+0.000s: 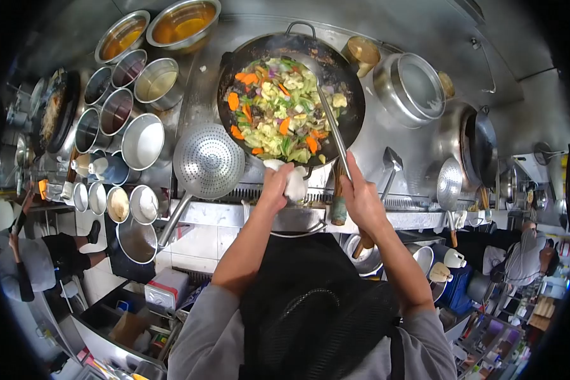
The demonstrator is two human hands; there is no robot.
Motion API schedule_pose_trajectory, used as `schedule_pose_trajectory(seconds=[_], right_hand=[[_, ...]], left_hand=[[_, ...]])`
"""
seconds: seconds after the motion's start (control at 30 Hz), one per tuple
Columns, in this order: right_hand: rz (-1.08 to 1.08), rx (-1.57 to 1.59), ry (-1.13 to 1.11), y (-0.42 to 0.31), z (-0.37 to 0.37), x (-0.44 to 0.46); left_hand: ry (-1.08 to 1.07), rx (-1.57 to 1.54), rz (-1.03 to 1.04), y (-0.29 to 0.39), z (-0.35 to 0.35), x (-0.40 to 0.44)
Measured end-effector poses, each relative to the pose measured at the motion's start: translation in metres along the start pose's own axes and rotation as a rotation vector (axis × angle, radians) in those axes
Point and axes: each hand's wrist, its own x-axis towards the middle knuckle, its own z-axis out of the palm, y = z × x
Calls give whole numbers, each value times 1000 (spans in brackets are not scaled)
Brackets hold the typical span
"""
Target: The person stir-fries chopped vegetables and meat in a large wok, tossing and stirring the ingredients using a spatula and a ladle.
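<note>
A large black wok [356,117] holds chopped green and pale vegetables [266,107] with orange carrot slices [234,101]. My left hand [276,188] is closed on a white cloth [294,183] at the wok's near rim. With my right hand [363,201] I grip the long handle of a metal ladle [331,120]; its wooden end shows below my wrist, and its head rests among the food at the wok's far right. To the left of the wok lies a perforated metal strainer [209,161], its handle over the counter edge.
Metal pots [143,141] and two bowls of amber liquid [183,24] stand at the left. On the right are a lidded steel pot [418,85], a spatula [392,158] and another strainer [449,183]. Other people [28,259] stand at both far sides.
</note>
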Motion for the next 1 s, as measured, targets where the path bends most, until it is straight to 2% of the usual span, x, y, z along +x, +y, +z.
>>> schedule_pose_trajectory(seconds=[0.1, 0.17, 0.3, 0.43, 0.53, 0.63, 0.7, 0.77, 0.8, 0.87, 0.93, 1.0], right_hand=[[-50, -72, -2, 5, -3, -10], [-77, -175, -16, 2, -10, -17], [-62, -175, -32, -13, -35, -29], [-103, -61, 55, -25, -64, -48], [-113, -208, 144, -17, -81, -56], [-155, -323, 227, 32, -70, -69], [-120, -345, 201, 100, -55, -88], [72, -461, 41, 155, -41, -103], [-16, -517, 52, 162, -36, -102], [-47, -507, 37, 121, -30, -99], [-78, -455, 62, 98, -25, -100], [-137, -320, 199, 96, -22, -104]], left_hand=[[15, -151, -59, 8, 4, -12], [-19, -157, -58, 1, -8, -6], [-18, -118, -35, 5, -7, -15], [-46, -126, -79, 11, -9, -12], [-46, -72, -164, 23, -3, -7], [-45, -85, -209, 15, -8, 11], [-29, -52, -197, 17, -6, 11], [-60, -16, -200, 19, -7, 10], [-65, -12, -193, 14, -7, 13], [52, -34, -123, 4, -8, 24], [58, -23, -112, 5, -5, 20], [61, -19, -94, 6, -4, 21]])
